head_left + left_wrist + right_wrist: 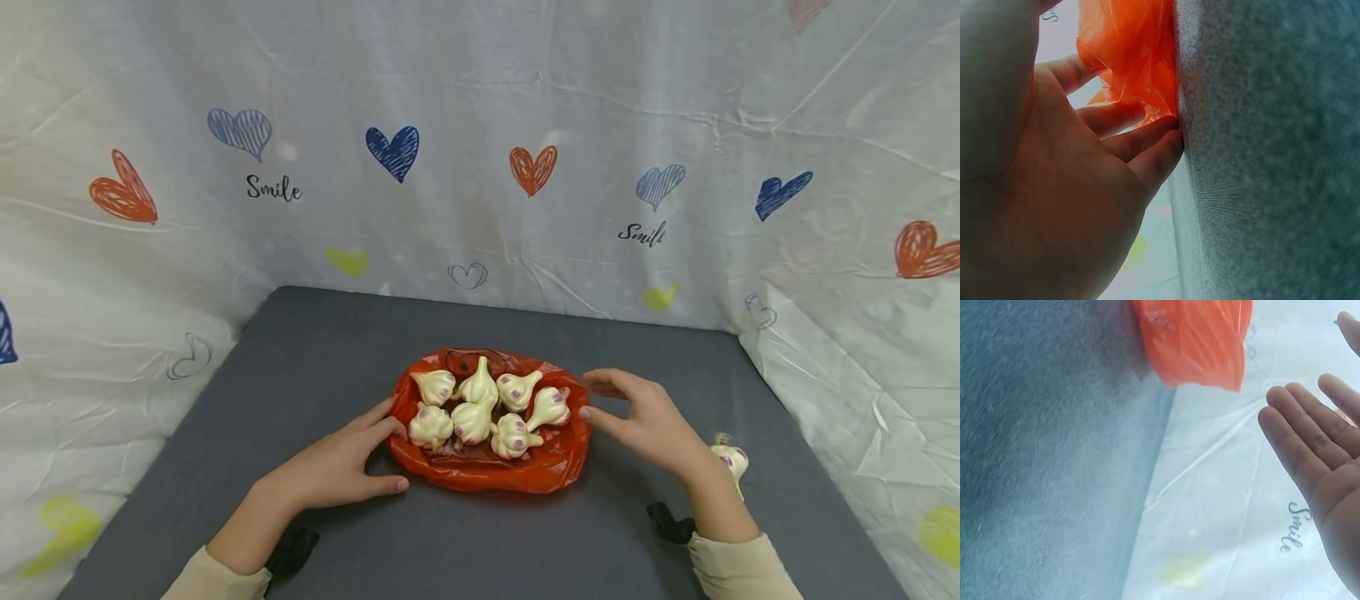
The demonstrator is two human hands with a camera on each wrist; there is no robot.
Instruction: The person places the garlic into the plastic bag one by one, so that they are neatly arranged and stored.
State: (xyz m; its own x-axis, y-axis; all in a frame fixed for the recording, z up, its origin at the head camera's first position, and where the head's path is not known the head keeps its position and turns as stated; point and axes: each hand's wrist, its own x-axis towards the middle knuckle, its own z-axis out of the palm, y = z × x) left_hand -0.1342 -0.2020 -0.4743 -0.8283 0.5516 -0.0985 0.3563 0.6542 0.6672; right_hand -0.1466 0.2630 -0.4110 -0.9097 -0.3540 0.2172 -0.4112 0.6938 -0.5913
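A red plastic bag (487, 477) stands on the grey table with its mouth wide and its rim rolled down. Inside it lie several pale garlic bulbs (512, 437) with purple marks. My left hand (337, 462) is at the bag's left side; in the left wrist view its fingers reach out straight and touch the orange-red plastic (1135, 56). At the opposite side, my right hand (645, 417) has its fingers extended by the rim. The right wrist view has that hand apart from the bag (1200, 347), holding nothing.
One loose garlic bulb (732, 457) lies on the table to the right, partly behind my right wrist. A white curtain (465, 200) printed with hearts encloses the back and sides of the grey table (330, 333).
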